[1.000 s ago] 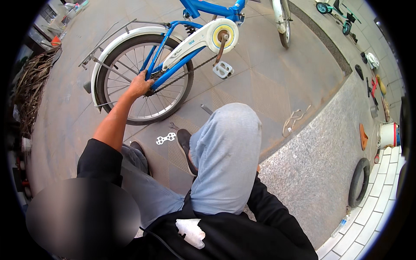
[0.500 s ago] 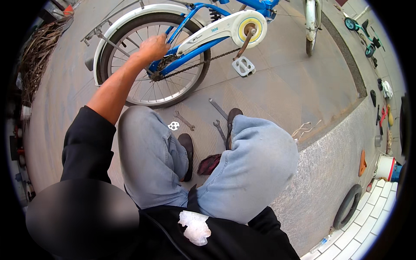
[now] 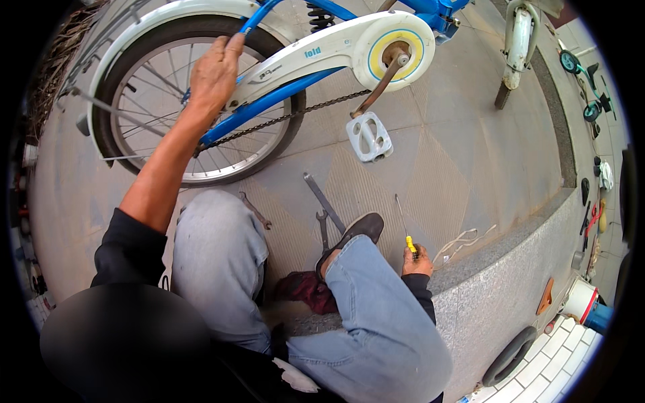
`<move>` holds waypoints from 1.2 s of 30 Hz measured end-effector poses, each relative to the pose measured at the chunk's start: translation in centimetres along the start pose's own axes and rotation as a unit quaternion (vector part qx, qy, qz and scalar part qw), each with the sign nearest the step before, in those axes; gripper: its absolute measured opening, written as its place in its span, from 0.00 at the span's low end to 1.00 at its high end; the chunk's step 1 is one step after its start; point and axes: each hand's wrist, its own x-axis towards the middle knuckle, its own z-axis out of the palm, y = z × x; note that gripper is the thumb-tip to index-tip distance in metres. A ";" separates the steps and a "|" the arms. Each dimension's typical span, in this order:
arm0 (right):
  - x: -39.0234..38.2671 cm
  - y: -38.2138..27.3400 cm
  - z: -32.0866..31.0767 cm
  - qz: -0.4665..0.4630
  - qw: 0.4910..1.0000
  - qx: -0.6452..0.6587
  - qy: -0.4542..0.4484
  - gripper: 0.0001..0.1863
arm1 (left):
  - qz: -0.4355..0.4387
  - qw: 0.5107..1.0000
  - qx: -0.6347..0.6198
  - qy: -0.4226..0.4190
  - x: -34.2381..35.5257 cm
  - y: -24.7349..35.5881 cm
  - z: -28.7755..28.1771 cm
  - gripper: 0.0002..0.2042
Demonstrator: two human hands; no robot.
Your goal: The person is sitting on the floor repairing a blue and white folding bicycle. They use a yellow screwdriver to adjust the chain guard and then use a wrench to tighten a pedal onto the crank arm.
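Observation:
A blue folding bicycle [image 3: 235, 124] stands in front of me, its rear wheel to the left. My left hand [image 3: 213, 75] reaches over that wheel, fingers closed on a blue frame tube [image 3: 254, 21] above the white chain guard [image 3: 302, 55]. Low at the right, beside my knee, my right hand [image 3: 418, 262] grips a screwdriver [image 3: 410, 243] by its yellow and black handle. Its thin shaft points away from me, toward the bicycle. The crank with its grey pedal [image 3: 369, 136] hangs between my hands. Part of the right hand's grip is hidden.
On the tiled floor lie two wrenches [image 3: 323, 230], a long flat metal bar [image 3: 322, 201], and a dark red cloth [image 3: 302, 292] by my shoe. A pale cord [image 3: 467, 242] rests near a raised stone ledge [image 3: 497, 289]. Beyond it are a loose tyre [image 3: 510, 359] and a bucket [image 3: 581, 299].
My right hand has come into view with the screwdriver. My left hand stays at the blue frame, slightly higher along it. The view has shifted closer to the bicycle, and my right shoe has turned.

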 end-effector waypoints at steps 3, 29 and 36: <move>5.6 -0.9 -1.7 -0.020 0.998 0.047 0.035 0.17 | -0.025 0.998 -0.044 -0.027 0.1 1.2 -0.6 0.25; 14.5 -4.9 4.8 0.013 0.920 0.078 -0.384 0.26 | -0.125 0.990 0.050 -0.047 -0.9 5.5 -2.6 0.23; 13.9 -3.9 4.1 0.030 0.917 0.116 -0.380 0.26 | -0.123 0.981 0.137 -0.069 -1.0 7.5 -4.0 0.22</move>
